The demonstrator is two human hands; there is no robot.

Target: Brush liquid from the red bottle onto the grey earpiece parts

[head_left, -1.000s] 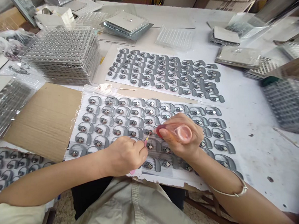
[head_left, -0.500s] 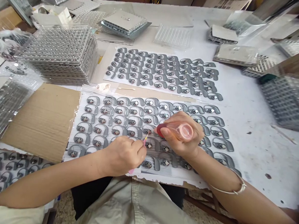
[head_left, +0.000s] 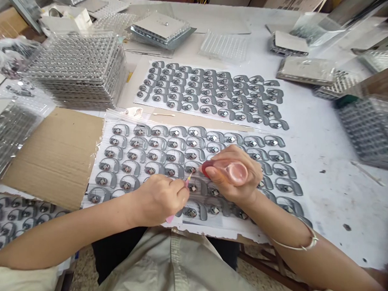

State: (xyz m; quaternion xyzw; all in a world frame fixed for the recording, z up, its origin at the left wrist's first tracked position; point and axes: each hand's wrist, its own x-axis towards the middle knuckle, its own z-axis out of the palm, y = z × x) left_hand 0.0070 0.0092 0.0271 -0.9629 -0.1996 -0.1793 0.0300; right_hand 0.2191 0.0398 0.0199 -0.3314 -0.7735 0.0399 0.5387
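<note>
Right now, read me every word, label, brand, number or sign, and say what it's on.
None can be read.
Bottle in the right hand: no readable lettering shows.
Pink tool in the left hand: too small to tell.
Wrapped pack: any marks too blurred to read.

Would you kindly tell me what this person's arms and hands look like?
The left hand and right hand are gloveless. A loose cream sleeve ends near the elbow of the left arm; a thin, pale bangle with a small knot-like detail circles the right forearm.
</note>
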